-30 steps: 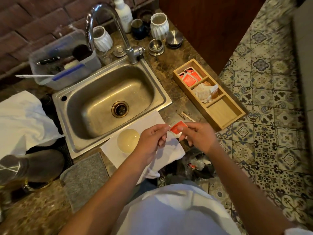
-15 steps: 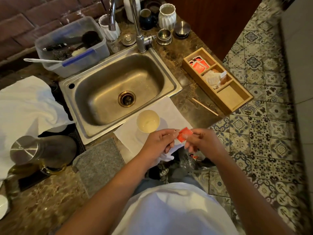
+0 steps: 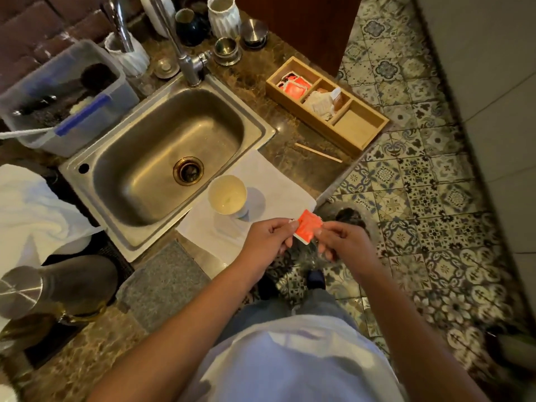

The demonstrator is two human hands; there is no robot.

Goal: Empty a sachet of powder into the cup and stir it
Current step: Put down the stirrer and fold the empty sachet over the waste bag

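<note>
A small orange sachet (image 3: 309, 226) is pinched between both hands, past the counter's front edge. My left hand (image 3: 268, 239) grips its left side and my right hand (image 3: 342, 242) grips its right side. A white paper cup (image 3: 227, 198) with pale liquid stands upright on a white napkin (image 3: 278, 184), up and to the left of the sachet. A thin wooden stir stick (image 3: 318, 152) lies on the counter in front of the wooden box.
A steel sink (image 3: 165, 152) with a tap fills the middle. A wooden box (image 3: 359, 132) holds more sachets and packets. A grey mat (image 3: 162, 282), a kettle (image 3: 43, 285), a white towel (image 3: 32, 210), a plastic bin (image 3: 66, 103) and several cups (image 3: 223, 15) surround it.
The camera view has shifted, so the counter sits higher and further left in frame. Both hands keep hold of the sachet, which now shows more of its orange face.
</note>
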